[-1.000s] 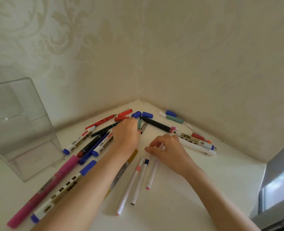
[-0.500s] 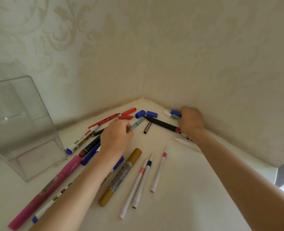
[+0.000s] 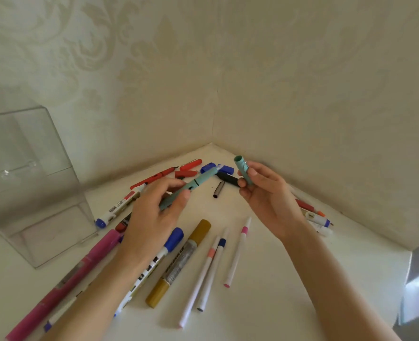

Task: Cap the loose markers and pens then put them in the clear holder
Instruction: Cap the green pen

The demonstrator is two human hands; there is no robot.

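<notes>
Above the cluttered corner, your left hand (image 3: 154, 217) pinches the teal pen (image 3: 188, 188), and your right hand (image 3: 267, 198) has its fingers (image 3: 251, 173) closed on the teal cap (image 3: 243, 169), a gap between them. Line up the cap's open mouth with the tip, then push straight. Around them, a pale surface (image 3: 289, 291), patterned walls, and the clear holder (image 3: 31, 183) empty at left.

Soft, even daylight; faint shadows under the forearms on the bench (image 3: 265, 303). Wide-angle bending at the edges, slight blur overall.
</notes>
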